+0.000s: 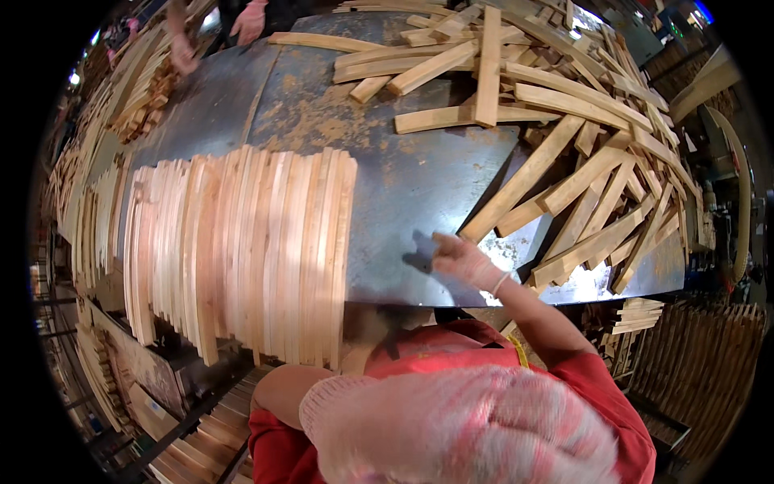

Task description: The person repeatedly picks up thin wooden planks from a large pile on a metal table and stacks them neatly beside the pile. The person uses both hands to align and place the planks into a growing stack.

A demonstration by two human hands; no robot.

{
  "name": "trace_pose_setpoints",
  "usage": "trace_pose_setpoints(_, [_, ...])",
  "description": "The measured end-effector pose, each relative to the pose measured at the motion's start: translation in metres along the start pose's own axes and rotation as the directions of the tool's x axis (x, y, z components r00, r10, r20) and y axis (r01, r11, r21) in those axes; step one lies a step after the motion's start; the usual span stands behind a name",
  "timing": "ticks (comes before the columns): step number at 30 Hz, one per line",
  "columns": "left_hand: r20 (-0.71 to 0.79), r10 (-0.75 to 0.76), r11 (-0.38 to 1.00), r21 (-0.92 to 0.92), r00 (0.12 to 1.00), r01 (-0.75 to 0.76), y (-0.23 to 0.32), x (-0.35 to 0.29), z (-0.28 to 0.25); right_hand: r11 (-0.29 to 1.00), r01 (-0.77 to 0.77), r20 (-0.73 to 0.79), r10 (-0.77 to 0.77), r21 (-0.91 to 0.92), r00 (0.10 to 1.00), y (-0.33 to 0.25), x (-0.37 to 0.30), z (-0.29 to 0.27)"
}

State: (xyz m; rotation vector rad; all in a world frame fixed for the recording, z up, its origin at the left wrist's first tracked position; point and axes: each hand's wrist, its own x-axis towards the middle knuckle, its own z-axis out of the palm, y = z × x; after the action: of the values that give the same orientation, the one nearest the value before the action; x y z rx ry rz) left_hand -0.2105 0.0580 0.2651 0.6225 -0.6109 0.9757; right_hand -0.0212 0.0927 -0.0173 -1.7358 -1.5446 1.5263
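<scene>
My right hand (466, 260), in a pale glove, hovers over the metal table (395, 202) close to its front edge. Its fingers are apart with nothing between them, and their shadow falls on the metal. Just beyond it lies the near end of a wooden slat (528, 177); whether they touch is unclear. Raised close to the camera is my left hand (468, 427) in a pink and white knit glove, smeared by motion, its fingers not clearly readable. To the left, a row of pale wooden slats (242, 250) lies side by side, their near ends overhanging the table edge.
A loose, crisscrossed heap of slats (597, 161) covers the table's right and far right. Across the table, another person's hands (248, 22) show near stacked slats (145, 105). More boards stand below at the right (693, 355). Sawdust (322, 105) lies on the metal.
</scene>
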Motion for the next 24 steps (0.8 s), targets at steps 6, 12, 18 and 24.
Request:
trace_pose_setpoints(6, [-0.064, -0.079, 0.996, -0.037, 0.995, 0.077, -0.037, 0.035, -0.034, 0.968, 0.251, -0.621, -0.204, -0.011, 0.757, -0.001, 0.048, -0.216])
trace_pose_setpoints(12, [-0.164, -0.102, 0.995, -0.027, 0.981, 0.099, -0.064, 0.060, -0.056, 0.519, -0.298, -0.587, -0.586, -0.801, 0.559, 0.014, 0.134, -0.434])
trace_pose_setpoints(18, [-0.769, -0.200, 0.871, 0.144, 0.607, 0.469, -0.043, 0.035, -0.123, 0.284, -0.523, -0.595, -0.366, -0.804, 0.716, 0.007, 0.143, -0.402])
trace_pose_setpoints(24, [-0.840, 0.081, -0.436, 0.455, 0.537, 0.777, -0.045, -0.100, -0.198, 0.445, 0.021, -0.207, -0.457, -0.895, 0.865, 0.019, 0.046, -0.205])
